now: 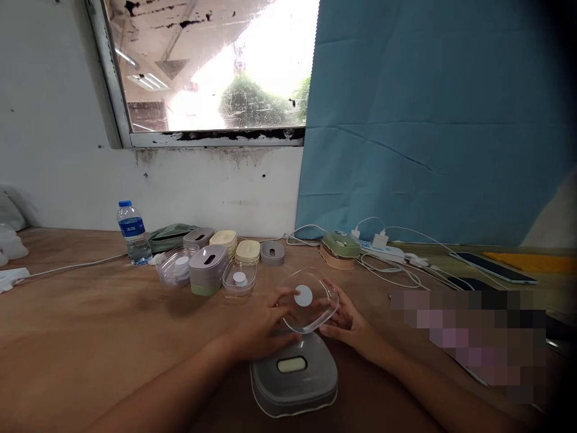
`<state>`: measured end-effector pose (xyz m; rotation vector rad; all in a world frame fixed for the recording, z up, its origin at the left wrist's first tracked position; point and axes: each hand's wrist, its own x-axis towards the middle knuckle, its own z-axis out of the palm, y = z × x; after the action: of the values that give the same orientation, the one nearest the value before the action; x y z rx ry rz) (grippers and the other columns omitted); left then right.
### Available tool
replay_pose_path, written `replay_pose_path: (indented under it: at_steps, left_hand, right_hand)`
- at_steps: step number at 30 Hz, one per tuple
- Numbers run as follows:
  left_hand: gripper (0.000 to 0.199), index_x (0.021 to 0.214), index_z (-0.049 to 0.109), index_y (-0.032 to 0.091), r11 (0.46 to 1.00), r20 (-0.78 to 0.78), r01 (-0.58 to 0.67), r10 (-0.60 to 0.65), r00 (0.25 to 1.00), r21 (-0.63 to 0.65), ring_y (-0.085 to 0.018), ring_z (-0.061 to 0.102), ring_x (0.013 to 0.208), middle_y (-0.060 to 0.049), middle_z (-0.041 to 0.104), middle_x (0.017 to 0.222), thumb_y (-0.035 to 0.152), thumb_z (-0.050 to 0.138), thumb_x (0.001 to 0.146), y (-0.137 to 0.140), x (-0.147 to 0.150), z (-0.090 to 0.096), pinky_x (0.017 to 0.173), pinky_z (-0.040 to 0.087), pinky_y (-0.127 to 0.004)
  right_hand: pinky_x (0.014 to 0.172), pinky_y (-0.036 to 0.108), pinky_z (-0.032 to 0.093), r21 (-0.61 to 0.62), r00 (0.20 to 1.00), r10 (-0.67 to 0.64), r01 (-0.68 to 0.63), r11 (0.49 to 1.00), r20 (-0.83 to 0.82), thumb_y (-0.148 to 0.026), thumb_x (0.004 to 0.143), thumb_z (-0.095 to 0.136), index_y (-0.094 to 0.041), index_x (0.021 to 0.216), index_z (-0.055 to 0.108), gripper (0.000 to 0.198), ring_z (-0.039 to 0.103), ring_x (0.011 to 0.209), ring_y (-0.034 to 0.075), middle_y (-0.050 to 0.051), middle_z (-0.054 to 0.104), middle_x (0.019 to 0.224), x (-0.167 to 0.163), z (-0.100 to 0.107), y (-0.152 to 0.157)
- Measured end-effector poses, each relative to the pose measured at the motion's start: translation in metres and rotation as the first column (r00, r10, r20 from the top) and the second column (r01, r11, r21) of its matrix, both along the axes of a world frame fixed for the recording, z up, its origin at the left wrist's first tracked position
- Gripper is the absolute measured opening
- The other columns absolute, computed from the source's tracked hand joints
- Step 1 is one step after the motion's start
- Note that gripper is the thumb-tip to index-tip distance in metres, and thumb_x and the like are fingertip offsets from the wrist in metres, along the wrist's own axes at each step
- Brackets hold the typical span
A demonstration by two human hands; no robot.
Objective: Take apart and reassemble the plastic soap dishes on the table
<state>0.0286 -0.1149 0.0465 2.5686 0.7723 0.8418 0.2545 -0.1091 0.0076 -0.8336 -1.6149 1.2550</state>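
Step in hand, prob.: handling the clear tub point(318, 288), held tilted just beyond the grey box point(311, 379) on the table point(90, 325); can't tell if they touch. R hand point(349, 322) half curled, has hold of tub's right rim; L hand point(273, 328) part open, fingers at the white disc point(303, 295), firmness of hold can't tell. Next move prob. calls for a steady rim grip, esp. while the fingers work at the disc. Counts, approx. big to small: 1 table, 1 grey box by the hands, 1 purple box point(207, 267), 1 bottle point(134, 237), 2 cream stacks point(224, 240), 1 small grey box point(273, 254), 3 discs visible, incl. tub's.
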Motion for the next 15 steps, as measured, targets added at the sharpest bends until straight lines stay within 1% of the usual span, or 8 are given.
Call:
replay_pose_path:
  at_steps: [3,5,7,9,10,11,13,15]
  left_hand:
    - [0.020,0.089,0.063,0.023,0.971,-0.130,-0.046,0.078,0.988,0.233,-0.015,0.054,0.086,-0.003,0.056,0.106,0.032,0.046,0.083,0.006,-0.001,-0.001,0.079,0.041,-0.030]
    - [0.026,0.089,0.063,0.024,0.920,-0.146,-0.112,0.178,0.973,0.375,-0.015,0.052,0.075,-0.002,0.062,0.090,0.035,0.040,0.085,0.010,-0.003,-0.001,0.071,0.039,-0.029]
    - [0.029,0.088,0.063,0.023,0.865,-0.118,-0.177,0.260,0.958,0.470,-0.015,0.050,0.070,-0.002,0.063,0.081,0.036,0.037,0.087,0.016,-0.007,-0.001,0.067,0.037,-0.029]
    - [0.029,0.086,0.062,0.023,0.812,-0.070,-0.252,0.337,0.939,0.527,-0.016,0.048,0.071,-0.002,0.063,0.079,0.036,0.037,0.087,0.022,-0.013,-0.001,0.068,0.034,-0.030]
    - [0.028,0.085,0.062,0.022,0.785,-0.046,-0.292,0.376,0.925,0.546,-0.016,0.048,0.072,-0.002,0.063,0.079,0.035,0.037,0.087,0.026,-0.017,-0.002,0.068,0.033,-0.030]
    - [0.027,0.085,0.061,0.022,0.758,-0.023,-0.332,0.415,0.909,0.561,-0.016,0.048,0.074,-0.002,0.063,0.079,0.034,0.037,0.087,0.030,-0.021,-0.003,0.070,0.032,-0.031]
    - [0.025,0.086,0.060,0.023,0.711,0.008,-0.403,0.488,0.873,0.577,-0.017,0.048,0.076,-0.002,0.062,0.081,0.032,0.036,0.088,0.038,-0.028,-0.005,0.072,0.030,-0.032]
    - [0.024,0.089,0.058,0.023,0.680,0.006,-0.438,0.538,0.843,0.588,-0.017,0.048,0.079,-0.003,0.062,0.084,0.031,0.035,0.088,0.047,-0.035,-0.008,0.074,0.029,-0.033]
  right_hand:
    - [0.083,0.040,0.047,0.063,0.997,-0.064,0.062,0.996,0.030,-0.041,0.071,0.062,-0.033,0.133,0.011,0.080,0.058,0.087,0.018,0.004,0.054,0.097,0.002,0.001,0.002]
    - [0.085,0.041,0.045,0.117,0.991,-0.119,0.111,0.987,0.064,-0.042,0.074,0.057,-0.031,0.132,0.016,0.072,0.057,0.092,0.020,0.004,0.056,0.094,0.004,-0.001,0.008]
    - [0.084,0.040,0.046,0.208,0.972,-0.195,0.165,0.964,0.132,-0.041,0.077,0.052,-0.028,0.131,0.021,0.064,0.056,0.093,0.020,0.005,0.057,0.094,0.006,-0.004,0.021]
    - [0.081,0.037,0.047,0.371,0.915,-0.312,0.205,0.906,0.256,-0.037,0.079,0.048,-0.025,0.129,0.025,0.056,0.057,0.092,0.019,0.006,0.057,0.095,0.006,-0.006,0.041]
    - [0.079,0.036,0.047,0.479,0.858,-0.394,0.208,0.853,0.330,-0.034,0.079,0.045,-0.023,0.127,0.029,0.052,0.057,0.090,0.019,0.007,0.057,0.095,0.004,-0.007,0.054]
    - [0.079,0.036,0.047,0.582,0.773,-0.480,0.179,0.793,0.415,-0.031,0.079,0.044,-0.021,0.125,0.033,0.048,0.056,0.091,0.019,0.008,0.056,0.099,0.000,-0.006,0.067]
    - [0.088,0.038,0.041,0.629,0.723,-0.515,0.144,0.764,0.460,-0.027,0.075,0.048,-0.019,0.116,0.045,0.042,0.051,0.099,0.021,0.009,0.053,0.108,-0.013,-0.004,0.096]
    - [0.096,0.040,0.032,0.654,0.683,-0.542,0.123,0.747,0.490,-0.025,0.069,0.055,-0.018,0.111,0.052,0.042,0.043,0.109,0.024,0.010,0.049,0.115,-0.031,-0.003,0.123]
